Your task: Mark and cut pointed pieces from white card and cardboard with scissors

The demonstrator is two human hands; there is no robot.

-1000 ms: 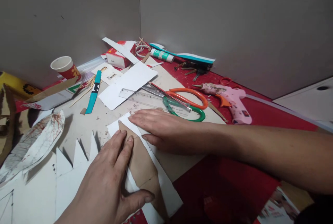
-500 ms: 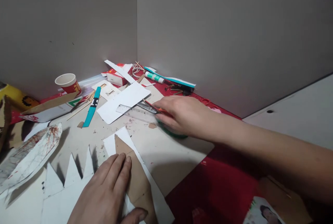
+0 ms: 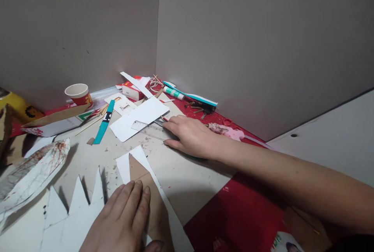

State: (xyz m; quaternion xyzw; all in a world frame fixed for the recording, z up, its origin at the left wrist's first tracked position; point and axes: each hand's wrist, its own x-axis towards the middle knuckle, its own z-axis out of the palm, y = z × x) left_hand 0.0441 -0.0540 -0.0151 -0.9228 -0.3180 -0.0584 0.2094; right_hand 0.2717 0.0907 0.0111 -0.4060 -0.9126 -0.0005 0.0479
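My left hand (image 3: 119, 217) lies flat with fingers stretched over a pointed brown cardboard piece (image 3: 159, 201), which rests on a white card sheet (image 3: 137, 154). Beside it is white card cut into tall spikes (image 3: 77, 195). Farther forward, my right hand (image 3: 189, 137) reaches low over the table, thumb and fingers apart. Just past its fingertips show a red pencil tip (image 3: 164, 118) and a grey metal tool (image 3: 158, 122), mostly hidden under the hand. A clear ruler (image 3: 146, 128) lies by the thumb, partly against a white card (image 3: 140, 117).
A paper cup (image 3: 79, 98), a teal strip (image 3: 104, 123) and wooden sticks (image 3: 101, 112) lie at the back left. Along the right wall are a glue tube (image 3: 173, 93), keys (image 3: 200, 109) and a pink item (image 3: 233, 133). A curved, red-streaked paper piece (image 3: 37, 178) stands left.
My right hand has shifted slightly left and lower over the metal tool and pencil, covering more of them. The pink item has come into fuller view. My left hand still presses the cardboard.
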